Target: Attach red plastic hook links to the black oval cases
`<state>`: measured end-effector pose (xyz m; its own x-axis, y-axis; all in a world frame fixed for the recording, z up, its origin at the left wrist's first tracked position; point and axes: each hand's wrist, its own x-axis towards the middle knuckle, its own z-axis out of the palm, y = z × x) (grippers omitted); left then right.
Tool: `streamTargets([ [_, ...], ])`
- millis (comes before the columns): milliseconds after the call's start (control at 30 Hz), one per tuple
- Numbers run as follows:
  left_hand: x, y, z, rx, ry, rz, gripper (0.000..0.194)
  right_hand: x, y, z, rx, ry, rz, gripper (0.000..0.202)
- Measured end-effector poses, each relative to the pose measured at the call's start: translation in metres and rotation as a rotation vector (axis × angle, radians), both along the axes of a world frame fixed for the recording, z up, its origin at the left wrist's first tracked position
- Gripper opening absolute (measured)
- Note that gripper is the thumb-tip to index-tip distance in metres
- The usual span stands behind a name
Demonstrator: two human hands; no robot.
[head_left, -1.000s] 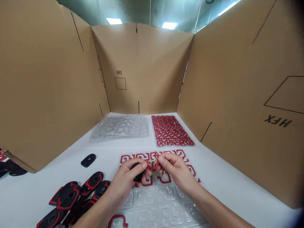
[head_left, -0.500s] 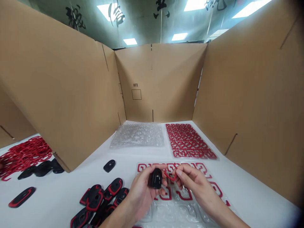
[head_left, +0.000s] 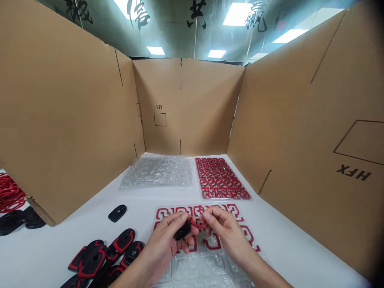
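My left hand (head_left: 172,238) is closed around a small glossy black plastic part (head_left: 182,231), thumb on top. Pinched in the fingers of my right hand (head_left: 220,224) is a thin red trim piece (head_left: 198,224), which reaches across to the black part's edge. Whether the two are joined there I cannot tell. Both hands are over a clear plastic tray (head_left: 192,268). Red trim pieces (head_left: 213,242) lie in its far pockets, and the near pockets hold none that I can see.
Black parts with red trim (head_left: 93,258) lie piled at the lower left. A lone black part (head_left: 117,213) sits behind them. Farther back are clear empty trays (head_left: 157,172) and a tray full of red pieces (head_left: 222,180). Cardboard walls (head_left: 186,108) enclose the table.
My view has turned to the right. The black part has been tilted in my left hand, and the red trim piece has come closer to it.
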<state>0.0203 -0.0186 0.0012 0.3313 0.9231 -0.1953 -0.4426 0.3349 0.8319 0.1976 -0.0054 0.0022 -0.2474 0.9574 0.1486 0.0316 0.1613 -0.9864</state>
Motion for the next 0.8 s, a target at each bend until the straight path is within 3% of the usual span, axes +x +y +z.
streamTargets([
  [200, -0.0012, 0.0001, -0.0040, 0.032, 0.031, -0.016, 0.026, -0.0003, -0.0005, 0.0009, -0.004, 0.005, -0.007, 0.043],
  [800, -0.0033, 0.0034, -0.0058, 0.076, 0.061, -0.008, 0.022, -0.0015, -0.0013, -0.0012, -0.015, 0.037, 0.040, 0.045],
])
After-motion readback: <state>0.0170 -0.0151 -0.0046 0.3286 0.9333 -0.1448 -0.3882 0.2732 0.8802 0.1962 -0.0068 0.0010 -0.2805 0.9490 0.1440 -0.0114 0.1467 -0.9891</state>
